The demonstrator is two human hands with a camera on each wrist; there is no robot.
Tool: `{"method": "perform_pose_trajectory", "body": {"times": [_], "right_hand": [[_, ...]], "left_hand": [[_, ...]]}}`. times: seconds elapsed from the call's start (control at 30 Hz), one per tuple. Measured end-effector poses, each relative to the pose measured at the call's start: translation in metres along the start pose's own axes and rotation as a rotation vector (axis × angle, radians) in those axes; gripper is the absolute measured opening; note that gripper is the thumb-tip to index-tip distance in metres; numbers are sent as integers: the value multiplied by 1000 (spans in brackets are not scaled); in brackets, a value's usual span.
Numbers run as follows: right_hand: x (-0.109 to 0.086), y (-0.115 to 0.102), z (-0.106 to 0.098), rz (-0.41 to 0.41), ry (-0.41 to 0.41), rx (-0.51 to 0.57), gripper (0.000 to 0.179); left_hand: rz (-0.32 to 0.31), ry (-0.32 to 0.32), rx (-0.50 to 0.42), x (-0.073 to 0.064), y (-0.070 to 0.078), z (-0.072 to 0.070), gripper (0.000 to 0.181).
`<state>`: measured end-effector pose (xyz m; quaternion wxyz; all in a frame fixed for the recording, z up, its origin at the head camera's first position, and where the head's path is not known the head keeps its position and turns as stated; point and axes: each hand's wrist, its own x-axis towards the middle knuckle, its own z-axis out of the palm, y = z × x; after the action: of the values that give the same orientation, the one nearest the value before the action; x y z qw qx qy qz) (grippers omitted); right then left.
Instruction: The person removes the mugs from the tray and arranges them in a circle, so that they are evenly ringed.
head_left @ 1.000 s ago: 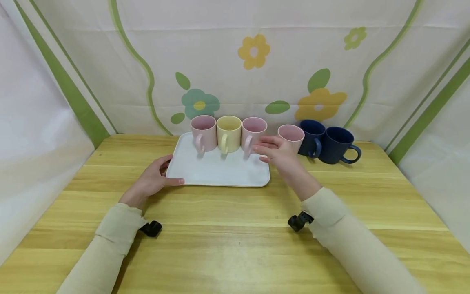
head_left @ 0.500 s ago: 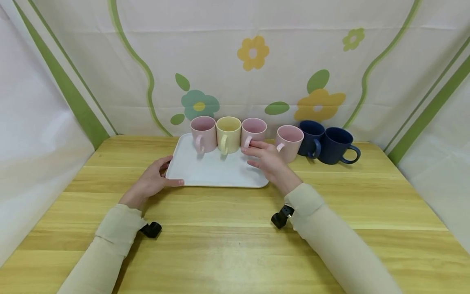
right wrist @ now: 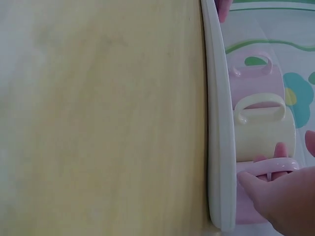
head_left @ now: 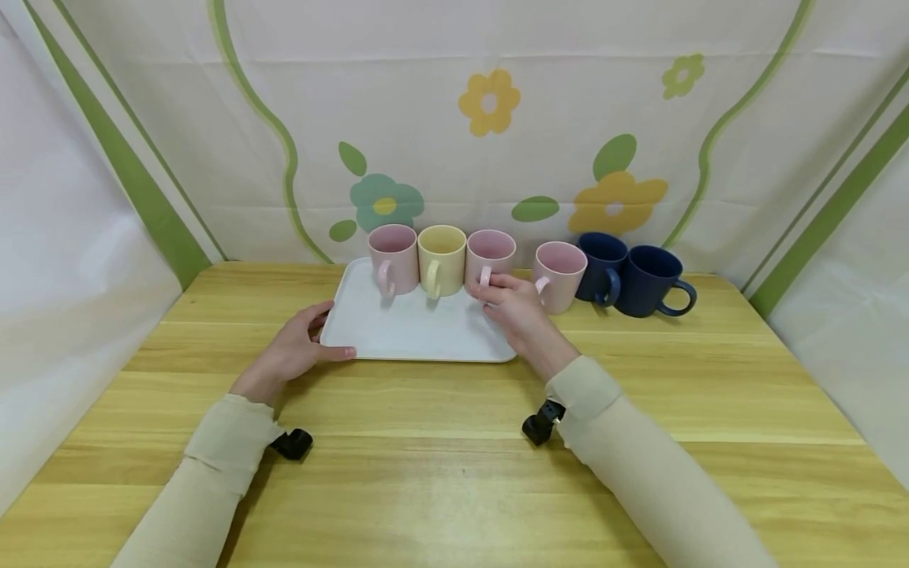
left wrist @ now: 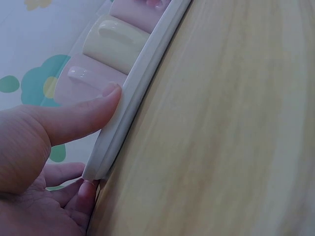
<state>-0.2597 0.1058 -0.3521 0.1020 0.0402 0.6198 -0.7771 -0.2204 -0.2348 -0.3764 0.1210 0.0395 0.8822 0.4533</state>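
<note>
While the left hand [head_left: 294, 347] grips the near left corner of the white tray [head_left: 419, 335], with its thumb laid along the front rim and its fingers bent against the left end, the right hand [head_left: 521, 315] pinches the handle of a pink mug [head_left: 490, 251] at the tray's right end; the fingers of the right hand are drawn in around that handle, with little gap between them and the thumb, as the right wrist view shows; how far the left fingers reach beneath the tray I cannot tell.

The tray lies flat on the wooden table [head_left: 426, 481], and three mugs stand upright in a row along its back; the held one is on the right, a yellow mug [head_left: 453, 256] is in the middle, and another pink one [head_left: 398, 256] is on the left; they sit close side by side, with their handles toward the person.

Just beyond the right end of the tray, on the table, is one more pink mug [head_left: 564, 280]; next to it are two dark blue mugs [head_left: 642, 284], all upright; behind everything hangs a white cloth [head_left: 426, 47] printed with flowers and leaves; both sleeves [head_left: 230, 434] are beige.
</note>
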Motion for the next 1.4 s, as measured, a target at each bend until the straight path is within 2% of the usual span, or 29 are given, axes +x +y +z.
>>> {"method": "perform_pose_trajectory", "body": {"times": [0.23,0.4,0.7,0.9,1.17,1.4], "right_hand": [[-9,-1,-3,14,47,4,38],[-19,-4,-4,46,52,-45,33],[-34,-4,-8,75,-1,-150,32],[-40,-6,-16,98,-54,-176,29],[-47,-5,-23,67,-159,-226,28],[-56,-12,-31,63,-145,-273,34]], "left_hand": [[-4,-2,0,0,0,0,109],[-9,-3,-2,-2,0,1,109],[-7,-2,-13,-2,0,1,110],[-17,-6,-27,-1,1,1,110],[-14,-2,-10,-1,0,0,110],[-3,-6,2,-1,1,0,109]]}}
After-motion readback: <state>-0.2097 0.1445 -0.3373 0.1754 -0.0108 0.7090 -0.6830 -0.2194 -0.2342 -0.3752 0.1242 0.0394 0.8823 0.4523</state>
